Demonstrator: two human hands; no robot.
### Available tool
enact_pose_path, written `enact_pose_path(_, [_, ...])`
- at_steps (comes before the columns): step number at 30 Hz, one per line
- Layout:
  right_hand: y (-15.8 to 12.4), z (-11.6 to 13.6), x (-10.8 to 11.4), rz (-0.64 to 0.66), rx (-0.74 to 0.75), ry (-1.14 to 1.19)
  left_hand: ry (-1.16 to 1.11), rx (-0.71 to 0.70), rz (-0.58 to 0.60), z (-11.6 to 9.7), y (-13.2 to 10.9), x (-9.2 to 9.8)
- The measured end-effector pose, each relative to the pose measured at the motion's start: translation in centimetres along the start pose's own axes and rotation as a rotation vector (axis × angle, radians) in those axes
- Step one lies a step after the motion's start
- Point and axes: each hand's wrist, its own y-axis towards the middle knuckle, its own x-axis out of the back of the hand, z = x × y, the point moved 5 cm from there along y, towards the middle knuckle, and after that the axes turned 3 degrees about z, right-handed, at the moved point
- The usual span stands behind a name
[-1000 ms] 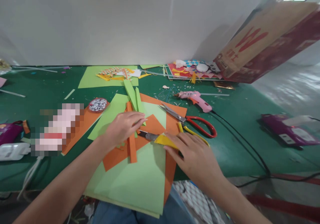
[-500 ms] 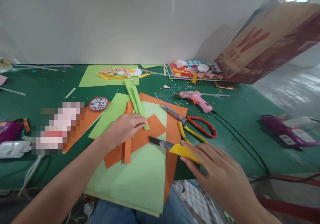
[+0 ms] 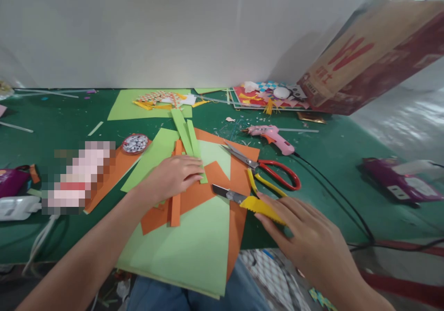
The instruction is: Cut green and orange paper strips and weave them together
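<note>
My right hand [image 3: 301, 227] grips the yellow handle of a utility knife [image 3: 258, 207]. Its blade points left over the orange paper [image 3: 211, 181]. My left hand [image 3: 178, 174] lies over the paper strips, with thumb and fingers closed at the lower end of a light green paper strip [image 3: 194, 137]. Another green strip [image 3: 181, 128] leans beside it, and an orange paper strip [image 3: 175, 209] passes partly under the hand. Beneath are pale green sheets [image 3: 187, 251]. Open scissors [image 3: 253, 164] with one red and one yellow handle lie just beyond the knife.
A pink glue gun [image 3: 272, 137] with a black cord rests at the right. At the left are a round dish of small beads [image 3: 135, 143] and a blurred pink object [image 3: 83, 172]. Paper crafts [image 3: 274, 96] and a paper bag [image 3: 367, 56] stand along the wall.
My right hand and the knife have moved slightly right, drawing the blade away from the strips. The left hand's fingers have shifted a little on the green strip.
</note>
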Motion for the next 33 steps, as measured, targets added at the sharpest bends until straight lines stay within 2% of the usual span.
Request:
enact_pose_path(16, [0.3,0.3,-0.8,-0.017,0.009,0.044,0.051,-0.086,-0.052,-0.3,-0.1,-0.2])
enact_pose_path(24, [0.5,0.5,-0.9,-0.007,-0.015,0.038,0.035,-0.062,-0.04,-0.4,0.0,-0.1])
enact_pose_path(29, [0.4,1.4,-0.6,-0.004,0.001,0.015,0.013,-0.037,-0.025,-0.4,0.0,-0.1])
enact_pose_path(33, [0.7,2.7,-0.5,0.049,0.03,-0.001,-0.009,-0.037,-0.024,-0.3,0.0,-0.1])
